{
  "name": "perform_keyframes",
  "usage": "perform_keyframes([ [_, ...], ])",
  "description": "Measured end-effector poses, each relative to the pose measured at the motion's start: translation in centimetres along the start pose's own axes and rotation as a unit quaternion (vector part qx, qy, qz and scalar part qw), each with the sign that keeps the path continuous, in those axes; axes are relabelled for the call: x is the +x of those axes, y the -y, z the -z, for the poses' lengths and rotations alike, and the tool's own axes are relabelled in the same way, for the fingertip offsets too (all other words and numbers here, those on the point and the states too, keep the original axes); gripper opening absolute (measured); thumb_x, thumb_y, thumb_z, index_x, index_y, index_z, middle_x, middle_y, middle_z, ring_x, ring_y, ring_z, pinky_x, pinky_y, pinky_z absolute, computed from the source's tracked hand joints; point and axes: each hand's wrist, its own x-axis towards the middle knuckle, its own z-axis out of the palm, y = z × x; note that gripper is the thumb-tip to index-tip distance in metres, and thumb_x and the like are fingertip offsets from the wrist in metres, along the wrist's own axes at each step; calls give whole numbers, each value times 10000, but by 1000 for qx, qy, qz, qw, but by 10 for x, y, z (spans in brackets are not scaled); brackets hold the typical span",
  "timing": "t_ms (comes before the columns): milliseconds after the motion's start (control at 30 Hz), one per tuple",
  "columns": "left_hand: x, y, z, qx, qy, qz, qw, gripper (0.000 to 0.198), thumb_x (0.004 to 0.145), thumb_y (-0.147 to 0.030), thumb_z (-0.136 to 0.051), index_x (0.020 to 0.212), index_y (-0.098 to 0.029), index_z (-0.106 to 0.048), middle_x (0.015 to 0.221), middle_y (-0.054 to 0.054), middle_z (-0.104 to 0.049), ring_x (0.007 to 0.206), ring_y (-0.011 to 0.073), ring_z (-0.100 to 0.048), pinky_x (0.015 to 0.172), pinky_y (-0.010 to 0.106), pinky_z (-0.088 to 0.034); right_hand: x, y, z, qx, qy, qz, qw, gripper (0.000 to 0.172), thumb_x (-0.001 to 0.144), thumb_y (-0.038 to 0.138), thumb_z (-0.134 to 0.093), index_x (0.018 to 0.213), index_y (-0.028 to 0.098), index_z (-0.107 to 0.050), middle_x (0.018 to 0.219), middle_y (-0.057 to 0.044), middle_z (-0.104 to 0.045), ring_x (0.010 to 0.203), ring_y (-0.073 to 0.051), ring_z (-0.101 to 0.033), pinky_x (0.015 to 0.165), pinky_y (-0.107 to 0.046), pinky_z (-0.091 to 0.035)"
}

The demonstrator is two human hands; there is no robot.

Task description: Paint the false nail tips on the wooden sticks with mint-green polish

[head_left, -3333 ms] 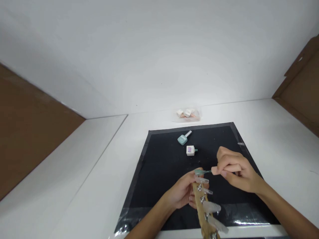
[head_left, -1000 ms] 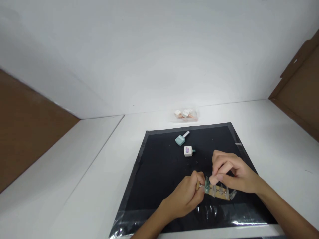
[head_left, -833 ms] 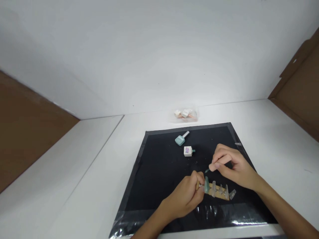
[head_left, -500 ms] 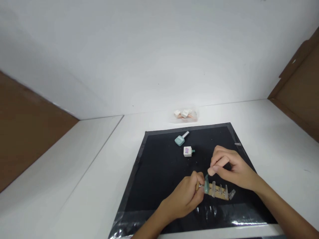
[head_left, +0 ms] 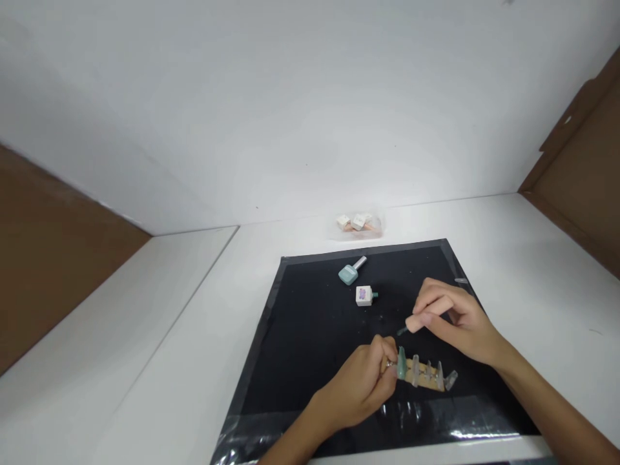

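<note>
My left hand (head_left: 365, 382) is closed on the left end of a wooden nail tip stand (head_left: 424, 381), low over the black mat. Along the stand sits a row of false nails; the one beside my fingers is coated green (head_left: 402, 363), while the others, such as this clear nail (head_left: 415, 371), look uncoated. Between the thumb and fingers of my right hand (head_left: 453, 320) is a nail polish brush (head_left: 431, 312) with a pale peach handle. Its dark green bristle tip points left and down, just above the green nail and apart from it.
On the black mat (head_left: 310, 323) lie a white polish bottle (head_left: 363, 296) with a green-smeared neck and a teal bottle (head_left: 348, 274) with a silver cap. A clear tray (head_left: 356, 235) of white bottles stands behind the mat. One loose clear nail (head_left: 461, 280) rests at the mat's right edge.
The brush has lifted off the green nail and moved slightly up and right, tilting flatter. My left hand and the stand have stayed nearly in place.
</note>
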Motion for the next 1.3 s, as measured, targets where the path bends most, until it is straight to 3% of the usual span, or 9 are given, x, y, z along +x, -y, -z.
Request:
perform_keyframes([
  [133,0,0,0,-18,3,11,1000,98,867,-167,-304,797,-224,-266,696,-38,-392,546,91,-316,541,240,-292,1,2,1,30,58,2,998,92,822,152,-585,740,191,-595,630,-5,-630,595,-128,-515,559,-276,-416],
  [300,-1,1,1,-44,2,21,999,87,882,-191,-285,804,-224,-265,712,-32,-394,555,96,-317,556,242,-291,1,1,2,-9,16,-1,1000,119,820,105,-569,756,199,-605,686,-8,-651,613,-124,-523,578,-282,-409],
  [467,1,-1,3,-65,-1,24,998,106,904,-253,-272,804,-221,-282,718,-29,-395,559,99,-322,566,241,-308,2,3,2,50,82,20,995,62,796,141,-607,764,193,-604,633,-5,-654,592,-126,-514,577,-286,-410],
  [633,-1,1,2,-83,-6,22,996,134,916,-277,-258,799,-218,-282,717,-25,-392,564,97,-314,564,242,-310,3,4,2,8,25,5,1000,112,810,92,-573,788,196,-607,646,-12,-661,621,-131,-523,584,-286,-414],
  [800,0,0,2,-89,2,26,996,173,921,-339,-232,806,-218,-280,708,-26,-380,573,102,-312,575,248,-312,4,5,2,51,84,37,994,28,806,173,-604,797,194,-620,617,-5,-649,571,-127,-513,577,-299,-420],
  [967,1,0,2,-85,4,29,996,182,922,-345,-226,796,-222,-271,720,-25,-385,565,99,-307,570,246,-304,3,6,1,10,30,8,999,96,816,120,-581,801,209,-614,632,-6,-662,602,-136,-515,563,-291,-411],
  [1133,1,0,2,-69,10,33,997,182,917,-354,-229,802,-222,-276,748,-8,-416,587,105,-337,589,255,-316,5,8,0,25,77,25,996,51,816,193,-598,769,204,-617,607,1,-640,577,-133,-514,552,-292,-413],
  [1300,0,1,1,-70,8,30,997,171,919,-335,-230,796,-222,-269,727,-21,-397,575,101,-322,574,254,-307,3,7,1,2,28,-7,1000,77,815,140,-591,793,210,-614,641,2,-659,614,-135,-522,569,-284,-417],
])
